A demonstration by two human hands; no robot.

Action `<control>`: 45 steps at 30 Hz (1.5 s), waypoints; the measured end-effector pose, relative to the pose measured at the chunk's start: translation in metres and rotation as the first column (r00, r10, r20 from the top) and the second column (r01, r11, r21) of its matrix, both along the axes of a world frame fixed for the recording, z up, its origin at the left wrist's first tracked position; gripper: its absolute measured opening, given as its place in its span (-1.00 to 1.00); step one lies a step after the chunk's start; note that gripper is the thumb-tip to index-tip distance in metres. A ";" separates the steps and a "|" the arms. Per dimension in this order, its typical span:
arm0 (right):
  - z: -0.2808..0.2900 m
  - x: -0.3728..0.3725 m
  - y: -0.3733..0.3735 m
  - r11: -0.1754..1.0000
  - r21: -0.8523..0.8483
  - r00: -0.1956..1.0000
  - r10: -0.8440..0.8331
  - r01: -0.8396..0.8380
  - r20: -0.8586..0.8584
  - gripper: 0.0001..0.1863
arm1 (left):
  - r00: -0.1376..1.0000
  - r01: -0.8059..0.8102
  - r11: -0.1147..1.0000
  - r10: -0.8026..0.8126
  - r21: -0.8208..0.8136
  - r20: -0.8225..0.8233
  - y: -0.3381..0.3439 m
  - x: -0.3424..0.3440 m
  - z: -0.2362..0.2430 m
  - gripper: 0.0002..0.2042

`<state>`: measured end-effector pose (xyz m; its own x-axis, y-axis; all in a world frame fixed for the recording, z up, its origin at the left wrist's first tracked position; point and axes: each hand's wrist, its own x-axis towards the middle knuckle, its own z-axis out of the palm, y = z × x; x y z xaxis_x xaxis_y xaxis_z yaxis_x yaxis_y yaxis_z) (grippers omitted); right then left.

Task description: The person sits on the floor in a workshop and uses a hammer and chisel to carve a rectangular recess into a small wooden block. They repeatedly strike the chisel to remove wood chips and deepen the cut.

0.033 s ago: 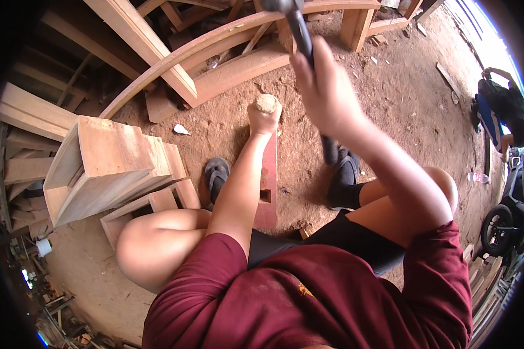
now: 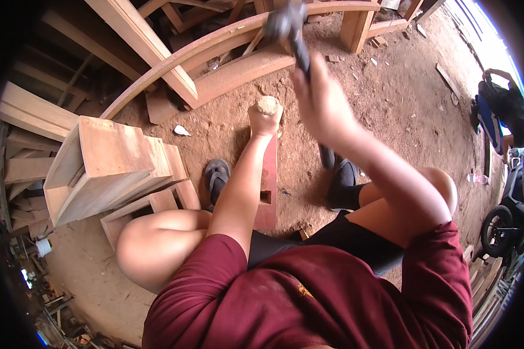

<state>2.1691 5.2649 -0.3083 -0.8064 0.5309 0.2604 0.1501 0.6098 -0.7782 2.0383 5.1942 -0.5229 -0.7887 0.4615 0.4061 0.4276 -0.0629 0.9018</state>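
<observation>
My left hand [image 2: 265, 123] is wrapped round an upright chisel [image 2: 267, 105]; only the pale, battered round top of its wooden handle shows, and the blade is hidden beneath my fist. Under that hand and forearm lies a reddish wooden board [image 2: 266, 216] with a rectangular hole cut in it, between my feet. My right hand [image 2: 327, 107] grips the black handle of a hammer [image 2: 300, 52]. The hammer's metal head, smeared by motion, is raised beyond the chisel, apart from its top.
A curved wooden rail [image 2: 215, 39] and framing timbers [image 2: 157, 52] stand at the far left. A stepped wooden piece [image 2: 113, 151] is beside my left knee. A white bit of litter [image 2: 181, 130] lies on the dirt floor. At right are a plastic bottle [image 2: 478, 178] and a wheel [image 2: 498, 230].
The hammer head has come further into view, moving a little toward me, and my right hand has dropped slightly with it. My left hand and the chisel stay in place.
</observation>
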 end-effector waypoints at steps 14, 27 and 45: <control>-0.049 0.003 0.008 0.948 0.172 0.807 0.124 -0.269 0.578 -0.59 | 0.997 0.031 1.000 -0.031 -0.005 -0.069 0.001 0.007 0.006 -0.92; 0.057 0.051 0.063 0.658 -0.743 0.876 0.282 0.121 0.392 -0.70 | 0.971 -0.041 0.994 0.015 0.104 0.240 -0.008 -0.017 -0.019 -0.82; 0.049 0.056 0.072 0.465 -0.869 0.940 0.188 0.171 0.286 -0.72 | 0.934 0.019 1.000 -0.022 0.011 0.358 -0.010 -0.019 -0.032 -0.85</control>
<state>2.2253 5.3373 -0.2591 -0.7440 0.3203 -0.5864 0.4760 -0.3618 -0.8016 2.0196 5.1846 -0.5551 -0.8727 0.4774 0.1024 0.0755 -0.0753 0.9943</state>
